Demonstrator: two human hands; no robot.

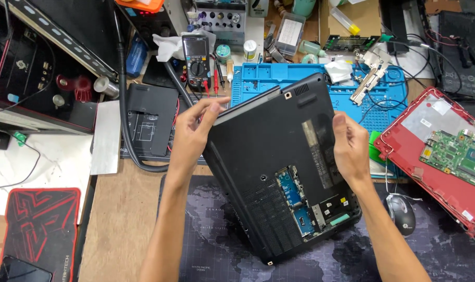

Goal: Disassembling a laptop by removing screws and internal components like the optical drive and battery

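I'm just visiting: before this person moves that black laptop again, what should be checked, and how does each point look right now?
1. Left hand grips the black laptop at its upper left edge: ok.
2. Right hand holds the laptop's right edge: ok.
3. Laptop is tilted, its lower corner at the dark desk mat; whether it rests there: cannot tell.
4. Open bay in the underside shows blue boards with no cover: not ok if it should be shut.
5. Red laptop shell and mouse lie close on the right: tight, not ok.
6. Multimeter and its leads sit just behind the left hand: tight, not ok.
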